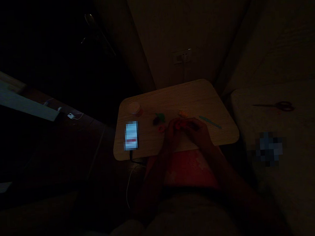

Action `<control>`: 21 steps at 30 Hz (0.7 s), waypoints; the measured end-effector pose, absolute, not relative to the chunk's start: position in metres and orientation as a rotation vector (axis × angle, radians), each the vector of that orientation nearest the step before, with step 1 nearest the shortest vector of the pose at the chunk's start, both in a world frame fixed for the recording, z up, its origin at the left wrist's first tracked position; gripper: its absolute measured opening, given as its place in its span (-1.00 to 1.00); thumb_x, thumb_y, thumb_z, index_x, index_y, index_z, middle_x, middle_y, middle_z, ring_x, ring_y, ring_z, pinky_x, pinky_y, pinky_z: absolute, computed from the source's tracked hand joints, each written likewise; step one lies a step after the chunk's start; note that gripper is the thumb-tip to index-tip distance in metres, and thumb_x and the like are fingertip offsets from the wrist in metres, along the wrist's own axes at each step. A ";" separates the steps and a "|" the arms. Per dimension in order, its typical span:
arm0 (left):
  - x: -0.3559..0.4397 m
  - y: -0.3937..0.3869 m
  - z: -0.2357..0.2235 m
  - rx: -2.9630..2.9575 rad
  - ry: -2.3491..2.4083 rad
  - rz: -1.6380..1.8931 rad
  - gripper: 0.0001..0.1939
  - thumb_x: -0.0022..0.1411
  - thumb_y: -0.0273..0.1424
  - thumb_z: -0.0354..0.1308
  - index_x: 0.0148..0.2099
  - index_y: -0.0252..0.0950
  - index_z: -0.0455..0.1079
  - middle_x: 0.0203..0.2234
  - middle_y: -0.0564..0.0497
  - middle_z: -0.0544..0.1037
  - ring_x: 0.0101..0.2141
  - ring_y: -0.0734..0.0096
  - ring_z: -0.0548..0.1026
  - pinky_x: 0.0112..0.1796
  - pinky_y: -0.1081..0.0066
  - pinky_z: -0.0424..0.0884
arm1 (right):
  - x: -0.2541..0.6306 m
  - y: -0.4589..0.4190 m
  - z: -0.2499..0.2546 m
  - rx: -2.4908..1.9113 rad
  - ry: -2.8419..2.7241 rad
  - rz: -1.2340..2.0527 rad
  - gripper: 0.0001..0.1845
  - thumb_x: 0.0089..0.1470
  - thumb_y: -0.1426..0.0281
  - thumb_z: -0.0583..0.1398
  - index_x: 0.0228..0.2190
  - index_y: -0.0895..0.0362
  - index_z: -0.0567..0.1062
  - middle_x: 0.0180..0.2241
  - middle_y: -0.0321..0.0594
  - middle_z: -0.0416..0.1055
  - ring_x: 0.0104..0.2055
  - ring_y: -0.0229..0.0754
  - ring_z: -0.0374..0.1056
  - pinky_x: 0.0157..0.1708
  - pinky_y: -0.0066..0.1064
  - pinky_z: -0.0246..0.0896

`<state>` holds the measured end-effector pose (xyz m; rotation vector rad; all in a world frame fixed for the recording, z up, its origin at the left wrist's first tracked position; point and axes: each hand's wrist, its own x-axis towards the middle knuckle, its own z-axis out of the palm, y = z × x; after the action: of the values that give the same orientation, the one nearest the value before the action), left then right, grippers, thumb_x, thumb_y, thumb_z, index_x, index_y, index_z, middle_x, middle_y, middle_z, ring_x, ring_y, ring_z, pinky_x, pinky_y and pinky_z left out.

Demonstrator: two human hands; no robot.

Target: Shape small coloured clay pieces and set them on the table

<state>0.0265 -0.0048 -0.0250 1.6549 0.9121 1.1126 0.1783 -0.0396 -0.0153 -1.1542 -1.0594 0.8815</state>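
The room is very dark. My left hand (171,133) and my right hand (199,131) meet over the near edge of a small wooden lap table (172,95). Both have their fingers curled together around a small reddish lump (180,124) held between them; what it is I cannot make out. Just left of my hands lie a small red piece (161,128) and a dark lump with a green bit (159,118). A small orange piece (182,113) lies behind my hands. To the right rests a thin green stick-like tool (209,122).
A lit phone (131,135) lies on the table's left side with a cable hanging off the near edge. A small round container (134,108) stands behind it. Scissors (278,105) lie on the pale bed surface at right. A wall socket (182,56) is behind the table.
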 end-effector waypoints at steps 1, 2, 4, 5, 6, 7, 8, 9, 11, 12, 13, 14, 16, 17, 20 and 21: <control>0.027 -0.005 -0.025 1.672 0.903 1.112 -0.65 0.42 -0.32 0.13 0.20 -0.26 0.36 0.09 -0.18 0.57 0.09 0.14 0.55 0.18 0.17 0.44 | 0.178 -0.040 -0.015 -1.159 -1.072 0.877 -0.78 0.05 0.25 0.42 -0.24 0.03 0.65 -0.18 -0.16 0.66 -0.14 -0.04 0.57 -0.07 -0.20 0.49; 0.027 -0.006 -0.025 1.686 0.894 1.111 -0.65 0.42 -0.33 0.12 0.19 -0.26 0.37 0.08 -0.18 0.58 0.08 0.14 0.56 0.18 0.17 0.44 | 0.179 -0.040 -0.015 -1.170 -1.082 0.864 -0.78 0.06 0.25 0.42 -0.23 0.03 0.64 -0.19 -0.16 0.66 -0.15 -0.05 0.56 -0.09 -0.20 0.49; 0.029 -0.007 -0.023 1.705 0.877 1.096 -0.66 0.42 -0.34 0.12 0.19 -0.28 0.39 0.07 -0.18 0.59 0.07 0.14 0.57 0.16 0.17 0.45 | 0.178 -0.041 -0.014 -1.196 -1.095 0.836 -0.78 0.06 0.24 0.42 -0.25 0.04 0.61 -0.24 -0.19 0.65 -0.21 -0.08 0.54 -0.16 -0.23 0.48; 0.029 -0.007 -0.023 1.717 0.870 1.082 -0.66 0.42 -0.34 0.12 0.18 -0.28 0.40 0.07 -0.18 0.60 0.06 0.15 0.57 0.15 0.18 0.46 | 0.178 -0.041 -0.014 -1.202 -1.100 0.830 -0.79 0.06 0.24 0.43 -0.27 0.04 0.60 -0.26 -0.20 0.64 -0.24 -0.09 0.53 -0.18 -0.25 0.47; 0.029 -0.008 -0.022 1.730 0.864 1.066 -0.67 0.42 -0.33 0.11 0.18 -0.28 0.40 0.06 -0.18 0.60 0.06 0.15 0.57 0.15 0.19 0.47 | 0.178 -0.042 -0.013 -1.204 -1.109 0.835 -0.80 0.06 0.25 0.42 -0.29 0.05 0.60 -0.28 -0.21 0.63 -0.26 -0.10 0.52 -0.20 -0.26 0.46; 0.029 -0.008 -0.021 1.742 0.860 1.053 -0.67 0.43 -0.32 0.11 0.17 -0.28 0.41 0.06 -0.18 0.60 0.05 0.16 0.57 0.14 0.20 0.47 | 0.178 -0.042 -0.013 -1.203 -1.119 0.843 -0.82 0.06 0.26 0.42 -0.31 0.05 0.60 -0.29 -0.21 0.63 -0.27 -0.11 0.52 -0.21 -0.27 0.45; 0.029 -0.008 -0.021 1.751 0.858 1.046 -0.67 0.43 -0.30 0.11 0.17 -0.29 0.41 0.05 -0.18 0.60 0.04 0.16 0.57 0.13 0.21 0.47 | 0.177 -0.043 -0.013 -1.200 -1.133 0.848 -0.84 0.07 0.28 0.41 -0.31 0.05 0.61 -0.28 -0.20 0.63 -0.27 -0.11 0.52 -0.22 -0.27 0.44; 0.028 -0.008 -0.020 1.758 0.854 1.044 -0.66 0.44 -0.28 0.11 0.17 -0.29 0.41 0.04 -0.18 0.60 0.03 0.16 0.57 0.12 0.21 0.47 | 0.177 -0.043 -0.013 -1.198 -1.150 0.844 -0.86 0.07 0.30 0.41 -0.31 0.05 0.63 -0.27 -0.19 0.63 -0.26 -0.11 0.52 -0.21 -0.27 0.43; 0.027 -0.008 -0.020 1.763 0.837 1.049 -0.64 0.42 -0.24 0.14 0.16 -0.30 0.41 0.02 -0.18 0.60 0.01 0.16 0.57 0.10 0.21 0.48 | 0.178 -0.043 -0.012 -1.187 -1.202 0.807 -0.89 0.06 0.33 0.40 -0.31 0.04 0.66 -0.25 -0.18 0.63 -0.24 -0.09 0.53 -0.21 -0.27 0.42; 0.026 -0.007 -0.020 1.760 0.828 1.052 -0.62 0.42 -0.22 0.15 0.16 -0.30 0.41 0.01 -0.18 0.60 0.00 0.16 0.57 0.10 0.21 0.48 | 0.178 -0.043 -0.012 -1.172 -1.233 0.782 -0.91 0.07 0.34 0.38 -0.32 0.03 0.67 -0.25 -0.18 0.63 -0.22 -0.08 0.52 -0.20 -0.25 0.42; 0.026 -0.007 -0.020 1.756 0.822 1.057 -0.62 0.43 -0.20 0.15 0.16 -0.30 0.41 0.01 -0.18 0.60 0.00 0.15 0.57 0.09 0.21 0.48 | 0.179 -0.042 -0.012 -1.150 -1.265 0.761 -0.92 0.08 0.35 0.37 -0.32 0.02 0.69 -0.25 -0.17 0.63 -0.21 -0.07 0.52 -0.18 -0.24 0.42; 0.026 -0.007 -0.020 1.756 0.821 1.064 -0.63 0.44 -0.18 0.13 0.15 -0.29 0.42 0.00 -0.17 0.60 0.01 0.15 0.56 0.09 0.21 0.48 | 0.179 -0.042 -0.012 -1.128 -1.288 0.740 -0.91 0.09 0.36 0.35 -0.32 0.01 0.70 -0.24 -0.17 0.63 -0.19 -0.07 0.52 -0.16 -0.22 0.42; 0.027 -0.007 -0.020 1.758 0.841 1.075 -0.65 0.50 -0.15 0.05 0.10 -0.28 0.45 -0.02 -0.16 0.60 -0.01 0.17 0.56 0.08 0.21 0.49 | 0.180 -0.041 -0.012 -1.097 -1.295 0.716 -0.89 0.13 0.37 0.31 -0.32 0.00 0.70 -0.25 -0.17 0.61 -0.18 -0.07 0.52 -0.14 -0.20 0.41; 0.028 -0.007 -0.020 1.759 0.857 1.078 -0.64 0.53 -0.14 0.00 0.07 -0.28 0.46 -0.05 -0.16 0.61 -0.04 0.18 0.57 0.06 0.22 0.49 | 0.180 -0.041 -0.013 -1.098 -1.275 0.710 -0.88 0.15 0.37 0.30 -0.32 0.01 0.70 -0.25 -0.17 0.61 -0.18 -0.07 0.51 -0.14 -0.20 0.41; 0.029 -0.008 -0.020 1.751 0.901 1.073 -0.58 0.56 -0.11 -0.07 0.04 -0.29 0.49 -0.16 -0.12 0.61 -0.16 0.25 0.55 -0.05 0.27 0.51 | 0.180 -0.041 -0.015 -1.161 -1.190 0.689 -0.89 0.17 0.35 0.28 -0.32 0.03 0.66 -0.28 -0.18 0.57 -0.20 -0.08 0.50 -0.19 -0.24 0.40; 0.028 -0.008 -0.020 1.750 0.911 1.067 -0.57 0.57 -0.12 -0.08 0.06 -0.29 0.49 -0.22 -0.10 0.60 -0.21 0.27 0.54 -0.09 0.29 0.50 | 0.181 -0.042 -0.015 -1.191 -1.173 0.674 -0.89 0.18 0.34 0.27 -0.32 0.04 0.63 -0.30 -0.19 0.56 -0.21 -0.08 0.49 -0.21 -0.25 0.39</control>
<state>0.0285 -0.0076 -0.0197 1.7503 0.9115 1.0672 0.1806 -0.0416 -0.0155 -1.1915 -1.1727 0.6743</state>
